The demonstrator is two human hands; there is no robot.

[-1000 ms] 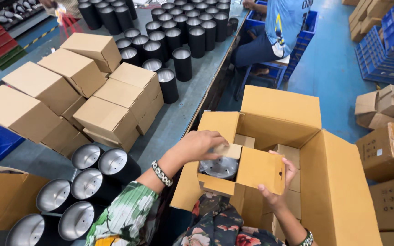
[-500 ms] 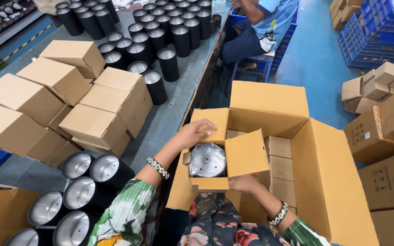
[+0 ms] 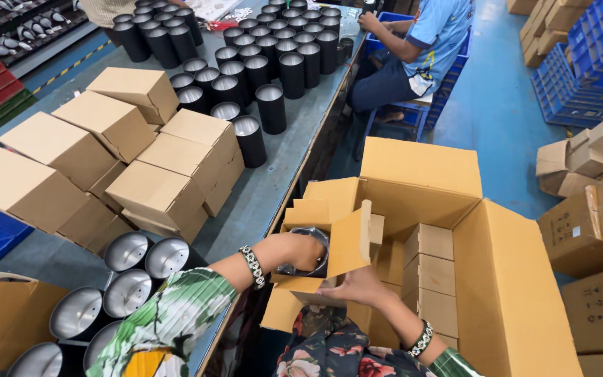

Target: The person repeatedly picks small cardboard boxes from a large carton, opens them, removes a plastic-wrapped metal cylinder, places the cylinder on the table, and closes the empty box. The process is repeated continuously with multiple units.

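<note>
Place: factory packing floor, assembly-line kind.
Landmark: long grey workbench (image 3: 284, 178).
On bench, far end: rows of black cylinder housings (image 3: 273, 42) standing upright.
On bench, near end: heap of closed small cartons (image 3: 134, 157); more cylinders (image 3: 134, 269) lying on their sides.
Right of bench: big open shipping carton (image 3: 497, 279) with small boxes stacked inside.
Beyond bench: seated worker (image 3: 420, 49), stacked blue plastic crates (image 3: 594, 63), blue floor.

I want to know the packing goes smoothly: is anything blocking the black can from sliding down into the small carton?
Nothing visible does. The left hand presses the black can into the small carton, whose flaps stand open. The right hand supports the carton from below. The carton's inside is hidden.
</note>
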